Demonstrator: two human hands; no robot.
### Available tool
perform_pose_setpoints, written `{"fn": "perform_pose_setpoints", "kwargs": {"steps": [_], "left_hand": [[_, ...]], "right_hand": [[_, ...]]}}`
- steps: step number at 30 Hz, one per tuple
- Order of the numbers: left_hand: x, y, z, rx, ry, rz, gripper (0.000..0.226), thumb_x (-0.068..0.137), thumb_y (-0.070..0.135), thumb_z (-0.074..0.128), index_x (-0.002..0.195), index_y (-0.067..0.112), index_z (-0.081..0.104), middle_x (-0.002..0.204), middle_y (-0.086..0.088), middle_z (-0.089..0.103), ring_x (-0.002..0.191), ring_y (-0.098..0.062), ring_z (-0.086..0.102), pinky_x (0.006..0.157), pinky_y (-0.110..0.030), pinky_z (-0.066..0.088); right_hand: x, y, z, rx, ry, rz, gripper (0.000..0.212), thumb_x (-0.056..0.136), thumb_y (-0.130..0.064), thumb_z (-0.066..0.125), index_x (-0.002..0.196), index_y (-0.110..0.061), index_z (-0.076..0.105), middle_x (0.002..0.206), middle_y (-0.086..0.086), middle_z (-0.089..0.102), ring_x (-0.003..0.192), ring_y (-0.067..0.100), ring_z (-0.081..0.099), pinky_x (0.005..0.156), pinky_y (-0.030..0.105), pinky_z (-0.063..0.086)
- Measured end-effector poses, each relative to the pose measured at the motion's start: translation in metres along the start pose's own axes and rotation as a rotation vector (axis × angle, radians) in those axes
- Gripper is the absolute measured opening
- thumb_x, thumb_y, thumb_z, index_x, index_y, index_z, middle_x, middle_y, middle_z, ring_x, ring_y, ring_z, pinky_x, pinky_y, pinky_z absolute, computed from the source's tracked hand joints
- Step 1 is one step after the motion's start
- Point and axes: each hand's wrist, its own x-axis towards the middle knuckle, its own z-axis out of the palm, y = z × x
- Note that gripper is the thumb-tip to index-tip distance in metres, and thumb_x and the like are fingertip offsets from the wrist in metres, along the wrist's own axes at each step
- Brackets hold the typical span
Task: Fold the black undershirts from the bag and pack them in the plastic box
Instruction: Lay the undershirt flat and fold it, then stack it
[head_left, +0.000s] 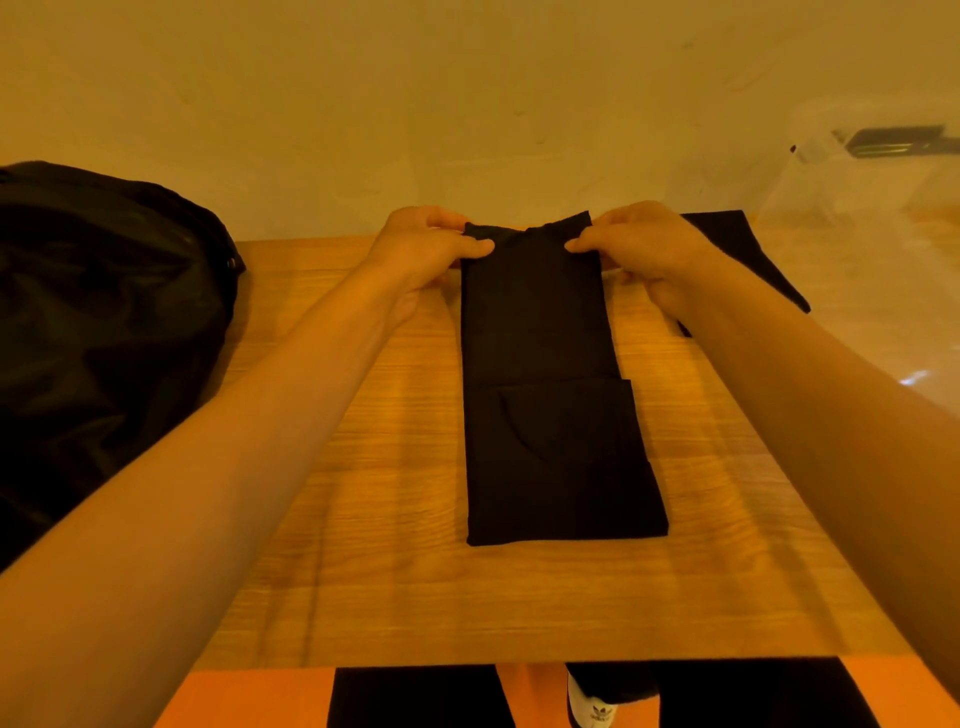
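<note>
Black fabric undershirt (545, 364), folded into a narrow strip, lies on the wooden table (363, 467), long axis running straight away from the person. Left hand (426, 254) and right hand (639, 249) each pinch a far corner; the fold likely comes toward the near end.

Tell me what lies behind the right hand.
A second black garment lies flat on the table, partly covered by the right hand and forearm; how far it runs beneath them is hidden. The hand pinches the folded undershirt's far end.
</note>
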Motion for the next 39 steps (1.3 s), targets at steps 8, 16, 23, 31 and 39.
{"fn": "perform_pose_setpoints", "kwargs": {"steps": [8, 16, 23, 31, 39], "left_hand": [[-0.048, -0.017, -0.018, 0.089, -0.078, 0.323, 0.042, 0.072, 0.004, 0.087, 0.108, 0.020, 0.073, 0.109, -0.002, 0.073, 0.089, 0.001, 0.064, 0.080, -0.016, 0.053], [-0.082, -0.052, -0.021, 0.446, -0.140, 0.570, 0.022, 0.079, 0.015, 0.084, 0.095, 0.029, 0.078, 0.094, 0.016, 0.069, 0.097, -0.001, 0.058, 0.085, -0.015, 0.041], [-0.092, -0.059, -0.020, 0.659, -0.202, 0.645, 0.037, 0.087, -0.006, 0.066, 0.098, 0.027, 0.080, 0.104, 0.015, 0.067, 0.106, -0.012, 0.052, 0.096, -0.033, 0.045], [-0.097, -0.052, 0.001, 0.670, -0.165, 0.654, 0.041, 0.103, 0.010, 0.050, 0.143, 0.019, 0.056, 0.147, 0.003, 0.054, 0.138, -0.005, 0.041, 0.116, -0.022, 0.030], [-0.128, -0.064, -0.011, 0.642, -0.044, 0.601, 0.038, 0.105, 0.025, 0.050, 0.143, 0.026, 0.055, 0.147, 0.006, 0.054, 0.137, -0.001, 0.042, 0.112, -0.016, 0.035]], "right_hand": [[-0.047, 0.026, -0.014, -0.049, -0.030, -0.343, 0.045, 0.082, -0.015, 0.081, 0.123, -0.028, 0.066, 0.094, -0.010, 0.069, 0.097, 0.003, 0.065, 0.083, 0.018, 0.043], [-0.077, 0.067, -0.015, -0.597, 0.051, -0.735, 0.026, 0.083, -0.016, 0.080, 0.102, -0.032, 0.071, 0.098, -0.017, 0.063, 0.100, 0.005, 0.049, 0.104, 0.041, 0.039], [-0.083, 0.086, -0.016, -0.821, 0.031, -0.839, 0.040, 0.088, 0.004, 0.063, 0.115, -0.023, 0.075, 0.114, -0.002, 0.068, 0.111, 0.021, 0.054, 0.101, 0.042, 0.037], [-0.071, 0.076, 0.004, -0.813, 0.026, -0.858, 0.049, 0.104, -0.030, 0.046, 0.152, -0.020, 0.043, 0.156, 0.003, 0.043, 0.147, 0.023, 0.034, 0.118, 0.043, 0.029], [-0.100, 0.101, -0.004, -0.652, 0.077, -0.819, 0.040, 0.099, -0.024, 0.054, 0.139, -0.021, 0.057, 0.142, -0.004, 0.057, 0.137, 0.011, 0.045, 0.116, 0.038, 0.035]]}}
